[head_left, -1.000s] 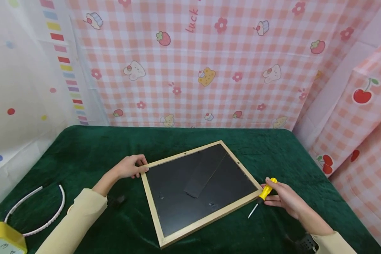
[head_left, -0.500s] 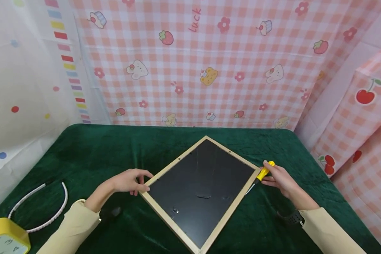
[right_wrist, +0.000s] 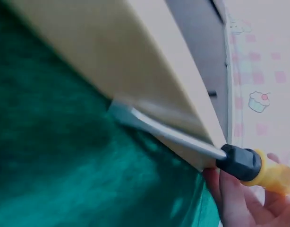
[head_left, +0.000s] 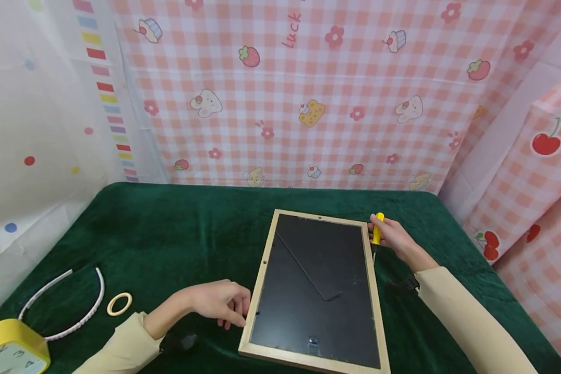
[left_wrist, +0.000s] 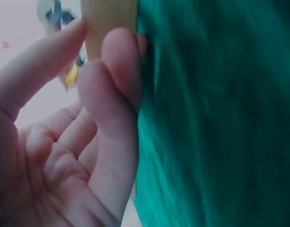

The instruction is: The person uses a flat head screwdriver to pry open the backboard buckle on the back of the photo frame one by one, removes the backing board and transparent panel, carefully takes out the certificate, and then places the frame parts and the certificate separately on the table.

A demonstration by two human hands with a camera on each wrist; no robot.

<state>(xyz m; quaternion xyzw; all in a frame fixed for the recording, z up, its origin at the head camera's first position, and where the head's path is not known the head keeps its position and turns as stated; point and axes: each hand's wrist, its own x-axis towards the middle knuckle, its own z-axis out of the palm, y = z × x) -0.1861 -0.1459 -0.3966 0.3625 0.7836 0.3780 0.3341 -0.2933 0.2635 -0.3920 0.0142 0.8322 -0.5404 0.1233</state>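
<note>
Head view: frame (head_left: pixel 315 291) face down on green cloth (head_left: pixel 177 234), long side running away from the camera, black back up. Left hand (head_left: pixel 217 304) at the near left edge, fingers curled down and touching the wood. Right hand (head_left: pixel 392 238) at the far right corner, fingers wrapped round a yellow screwdriver (head_left: pixel 377 235). Further left, headband (head_left: pixel 65 306), ring (head_left: pixel 119 304), yellow clock (head_left: pixel 9 353).

Left wrist view: blurred; left hand (left_wrist: pixel 64 142) with fingers bent, tips against the pale frame (left_wrist: pixel 109 21) edge, cloth (left_wrist: pixel 220 118) alongside.

Right wrist view: screwdriver (right_wrist: pixel 249 165) gripped at the handle, blade lying along the frame (right_wrist: pixel 135 61) side, just above the cloth (right_wrist: pixel 64 179).
</note>
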